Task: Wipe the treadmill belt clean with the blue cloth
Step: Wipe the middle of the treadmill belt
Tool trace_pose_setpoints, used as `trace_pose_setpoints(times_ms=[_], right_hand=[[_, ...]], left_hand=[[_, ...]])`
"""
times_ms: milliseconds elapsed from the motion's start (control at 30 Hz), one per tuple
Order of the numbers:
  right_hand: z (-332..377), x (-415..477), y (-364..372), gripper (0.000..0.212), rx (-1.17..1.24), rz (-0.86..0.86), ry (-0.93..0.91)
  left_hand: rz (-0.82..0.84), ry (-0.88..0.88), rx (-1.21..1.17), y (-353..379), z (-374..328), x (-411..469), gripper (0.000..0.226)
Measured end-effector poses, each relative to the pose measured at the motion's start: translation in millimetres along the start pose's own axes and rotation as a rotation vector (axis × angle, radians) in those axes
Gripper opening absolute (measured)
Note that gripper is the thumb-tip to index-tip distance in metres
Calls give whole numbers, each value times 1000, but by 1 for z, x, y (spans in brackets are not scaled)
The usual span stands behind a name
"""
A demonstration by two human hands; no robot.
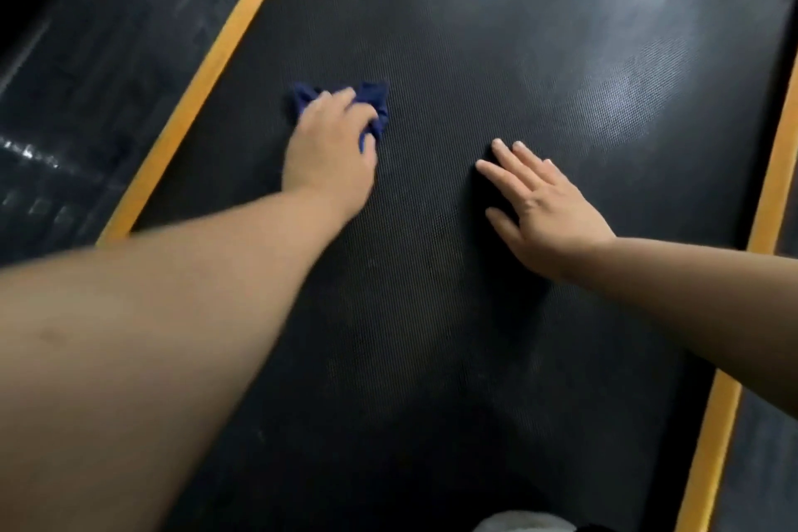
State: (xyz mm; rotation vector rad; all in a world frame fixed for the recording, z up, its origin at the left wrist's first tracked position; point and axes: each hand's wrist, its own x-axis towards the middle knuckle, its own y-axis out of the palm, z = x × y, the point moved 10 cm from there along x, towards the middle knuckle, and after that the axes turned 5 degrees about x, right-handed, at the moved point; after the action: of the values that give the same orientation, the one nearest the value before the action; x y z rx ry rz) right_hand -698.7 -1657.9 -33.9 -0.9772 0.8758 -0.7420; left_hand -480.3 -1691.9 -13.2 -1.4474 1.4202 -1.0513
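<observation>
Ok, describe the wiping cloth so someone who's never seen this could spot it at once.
Start at the wide black textured treadmill belt framed by orange edge strips. Towards its left strip, the left hand grips a crumpled dark blue cloth, which pokes out past the fingers. It is the only blue thing; the right hand lies flat and empty on the belt.

two bare arms, that's most of what there is to see of this person. the left forearm (172,315) is uncovered all the way to the edge of view, broad and smooth, with a small faint mark on its upper side toward the elbow end. the right forearm (691,285) is uncovered too and shows narrower. the left hand (328,151) is smeared by blur; the right hand (548,207) is sharper, its fingers (524,162) ending in short, rounded nails.
</observation>
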Motion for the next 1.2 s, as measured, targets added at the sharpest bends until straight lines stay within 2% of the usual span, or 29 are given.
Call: trace_pose_setpoints(times_ms=[67,167,233,333,400,433,500,567,633,733,800,867,967,1033,1200], right_hand=[[0,0,0,57,5,5,-16],[0,2,1,65,10,5,-29],[-1,2,3,65,19,19,-34],[-6,4,5,62,15,105,-70],[-8,7,2,62,39,185,-71],[-7,8,1,61,56,226,-52],[-1,9,-6,58,89,265,7],[9,8,-23,52,91,178,85],[34,3,-39,47,73,94,90],[95,-9,-28,61,24,184,-77],[117,-16,-7,68,-69,239,-86],[132,-22,11,66,-88,159,-62],[126,-39,15,53,104,-109,89],[110,-49,16,48,141,-240,177],[59,-31,-10,38,83,-350,375]], left_hand=[[22,171,-44,12,-38,-25,33],[186,481,-103,32,-87,-81,35],[316,561,-168,27,-98,-99,40],[300,403,-221,-3,-69,-70,50],[237,248,-130,-22,-33,-40,52],[282,174,-39,-24,-14,-30,58],[538,65,166,-10,15,-34,82],[729,89,315,5,24,-46,103],[802,147,388,14,23,-51,121],[835,161,449,20,23,-52,138],[817,193,483,21,21,-52,140],[801,217,487,19,23,-52,139],[813,221,491,17,28,-52,137],[812,217,525,19,29,-53,137],[798,211,521,20,28,-51,136]])
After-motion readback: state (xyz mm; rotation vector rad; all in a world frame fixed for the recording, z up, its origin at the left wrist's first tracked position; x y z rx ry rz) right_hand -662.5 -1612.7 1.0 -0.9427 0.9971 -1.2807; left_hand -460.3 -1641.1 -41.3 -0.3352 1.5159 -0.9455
